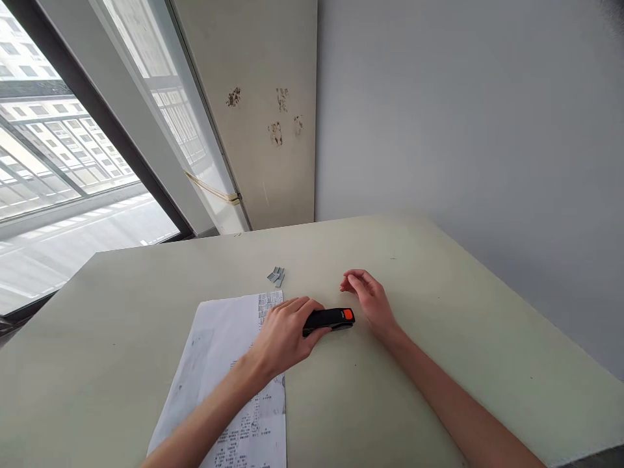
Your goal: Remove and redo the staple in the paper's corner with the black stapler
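A black stapler [329, 318] with an orange-red patch at its right end lies across the middle of the table. My left hand [288, 335] is wrapped round its left part, over the right edge of the printed paper sheets [219, 344]. Just right of and beyond the stapler is my right hand [373, 302], apart from it, with its fingers curled and the fingertips close together. Whether something small sits between those fingertips is too small to make out. Several grey staple strips [277, 276] lie in a little heap beyond the paper's top edge.
The pale table [439, 364] spreads out under both arms. Behind it stand a cream panel with brown marks [268, 169] and a grey wall [463, 117]. A window [58, 143] with a railing outside is at the left.
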Tool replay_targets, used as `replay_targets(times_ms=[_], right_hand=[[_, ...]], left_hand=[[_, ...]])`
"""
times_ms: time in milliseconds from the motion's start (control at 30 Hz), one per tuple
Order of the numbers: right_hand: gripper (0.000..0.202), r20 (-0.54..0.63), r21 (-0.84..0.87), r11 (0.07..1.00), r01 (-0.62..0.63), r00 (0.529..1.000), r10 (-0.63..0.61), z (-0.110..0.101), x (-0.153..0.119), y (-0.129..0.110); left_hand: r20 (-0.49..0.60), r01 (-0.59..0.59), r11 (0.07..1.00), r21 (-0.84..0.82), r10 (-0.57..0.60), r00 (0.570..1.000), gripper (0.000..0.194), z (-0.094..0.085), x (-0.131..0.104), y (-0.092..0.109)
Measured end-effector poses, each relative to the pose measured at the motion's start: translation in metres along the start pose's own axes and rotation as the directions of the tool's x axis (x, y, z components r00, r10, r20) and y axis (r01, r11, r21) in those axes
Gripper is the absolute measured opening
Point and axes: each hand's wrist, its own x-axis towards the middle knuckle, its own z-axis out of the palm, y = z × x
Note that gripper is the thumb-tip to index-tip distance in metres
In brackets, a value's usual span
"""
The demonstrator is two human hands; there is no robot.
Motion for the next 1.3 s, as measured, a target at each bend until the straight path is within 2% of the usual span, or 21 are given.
replay_targets(times_ms=[133,233,367,433,600,767,933,1167,1300], right_hand=[[0.032,0.069,-0.028,1.0,0.002,0.998,0.0,0.0,0.0,-0.001],[0.032,0.101,-0.057,0.998,0.007,0.995,-0.001,0.001,-0.002,-0.001],[0.03,0.142,-0.152,0.987,0.042,0.99,-0.02,0.002,-0.006,0.0],[0.03,0.154,-0.218,0.974,0.066,0.988,-0.032,0.002,-0.008,-0.001],[0.03,0.17,-0.369,0.922,0.121,0.983,-0.062,0.0,-0.015,-0.006],[0.032,0.195,-0.473,0.853,0.223,0.97,-0.145,0.0,-0.022,-0.006],[0.035,0.234,-0.484,0.856,0.182,0.969,-0.074,0.0,-0.019,-0.003],[0.039,0.239,-0.446,0.887,0.119,0.971,-0.01,0.003,-0.016,0.001],[0.048,0.265,-0.39,0.918,0.076,0.964,0.033,0.001,-0.018,-0.003]], left_hand=[[0.011,0.044,0.998,-0.044,-0.044,0.999,0.016,0.015,0.004,0.003],[0.013,0.103,0.983,-0.149,-0.102,0.995,0.019,0.023,0.003,0.001],[-0.001,0.139,0.94,-0.31,-0.146,0.989,0.035,0.025,-0.008,-0.01],[-0.017,0.15,0.932,-0.329,-0.164,0.986,0.041,0.023,-0.017,-0.017],[-0.041,0.104,0.956,-0.273,-0.12,0.992,0.023,0.017,-0.04,-0.032],[-0.1,0.065,0.956,-0.286,-0.097,0.99,0.02,0.024,-0.047,-0.038],[-0.135,0.033,0.962,-0.269,-0.071,0.988,0.018,0.03,-0.048,-0.04],[-0.152,0.02,0.96,-0.28,-0.065,0.986,0.012,0.03,-0.049,-0.038],[-0.149,0.028,0.955,-0.294,-0.075,0.986,0.01,0.03,-0.049,-0.038]])
